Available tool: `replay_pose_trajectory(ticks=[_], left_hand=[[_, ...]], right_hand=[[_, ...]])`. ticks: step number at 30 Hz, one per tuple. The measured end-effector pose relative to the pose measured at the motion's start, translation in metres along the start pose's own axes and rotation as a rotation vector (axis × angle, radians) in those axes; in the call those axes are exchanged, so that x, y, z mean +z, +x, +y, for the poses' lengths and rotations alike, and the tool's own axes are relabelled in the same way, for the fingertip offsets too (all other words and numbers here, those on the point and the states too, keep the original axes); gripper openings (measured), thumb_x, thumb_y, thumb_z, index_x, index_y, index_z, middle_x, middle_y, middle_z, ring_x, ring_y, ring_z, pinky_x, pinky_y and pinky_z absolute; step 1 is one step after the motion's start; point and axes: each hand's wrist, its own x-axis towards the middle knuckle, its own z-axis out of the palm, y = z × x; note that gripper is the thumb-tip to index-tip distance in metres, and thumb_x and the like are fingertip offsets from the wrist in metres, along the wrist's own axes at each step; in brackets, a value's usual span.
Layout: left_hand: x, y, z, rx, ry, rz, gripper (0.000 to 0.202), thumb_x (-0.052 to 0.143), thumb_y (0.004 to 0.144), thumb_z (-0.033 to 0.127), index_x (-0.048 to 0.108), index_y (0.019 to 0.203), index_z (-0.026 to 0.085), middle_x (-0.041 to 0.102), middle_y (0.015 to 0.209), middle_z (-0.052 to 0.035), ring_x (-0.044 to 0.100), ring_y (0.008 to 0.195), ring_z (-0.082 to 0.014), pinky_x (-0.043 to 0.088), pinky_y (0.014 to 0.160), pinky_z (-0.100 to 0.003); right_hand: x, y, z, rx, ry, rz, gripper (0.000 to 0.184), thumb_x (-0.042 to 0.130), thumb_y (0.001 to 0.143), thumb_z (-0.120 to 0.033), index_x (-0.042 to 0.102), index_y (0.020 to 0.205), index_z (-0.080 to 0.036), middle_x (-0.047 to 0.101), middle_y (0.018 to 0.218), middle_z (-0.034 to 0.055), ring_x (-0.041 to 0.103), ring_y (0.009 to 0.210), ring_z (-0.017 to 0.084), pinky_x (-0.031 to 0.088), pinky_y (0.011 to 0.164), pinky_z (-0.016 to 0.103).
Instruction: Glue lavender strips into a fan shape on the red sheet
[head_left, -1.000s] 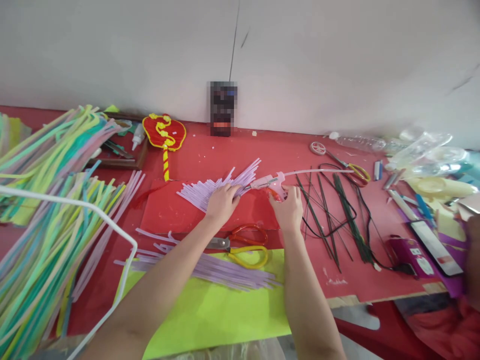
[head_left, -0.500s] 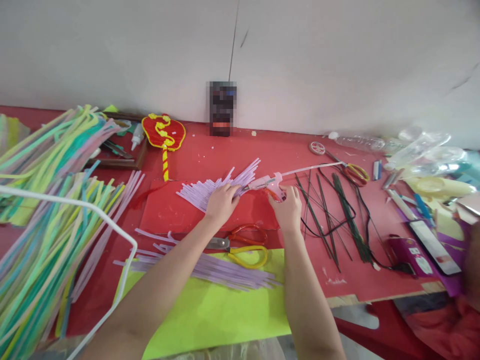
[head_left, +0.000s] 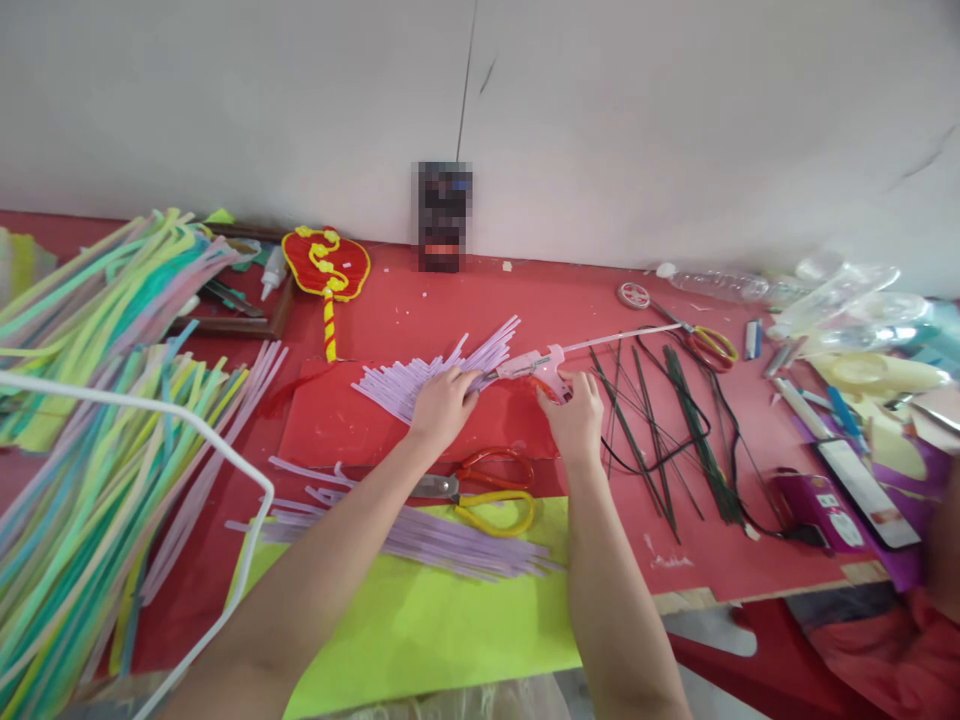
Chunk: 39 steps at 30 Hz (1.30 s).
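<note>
Glue stick (head_left: 622,337) newly aslant over tabletop (head_left: 465,300)

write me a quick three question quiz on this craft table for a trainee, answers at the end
1. Which hand grips the glue gun?
2. True or false: in the picture, the red and yellow fan lies left of the glue gun.
3. What does the left hand touch? A) plastic bottles B) purple strips C) black cable

Key: 1. The right hand. 2. True. 3. B.
</note>
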Motion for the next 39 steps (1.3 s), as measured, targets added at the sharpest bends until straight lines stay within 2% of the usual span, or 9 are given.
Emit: replay_pose_trajectory(ticks=[39], left_hand=[[0.0021,0.0005,-0.0022,0.015,0.009,0.004,0.032,0.052,0.089,0.019,0.06,0.12,0.022,0.064,0.096,-0.0047,0.061,0.089,-0.0184,0.049,0.082,-0.032]], right_hand=[[-0.0003,-0.0007,0.0033,0.044,-0.008,0.069,0.027,0.064,0.072,-0.035,0.057,0.093,-0.02,0.057,0.092,0.005,0.054,0.079,0.018,0.045,0.073,0.03]])
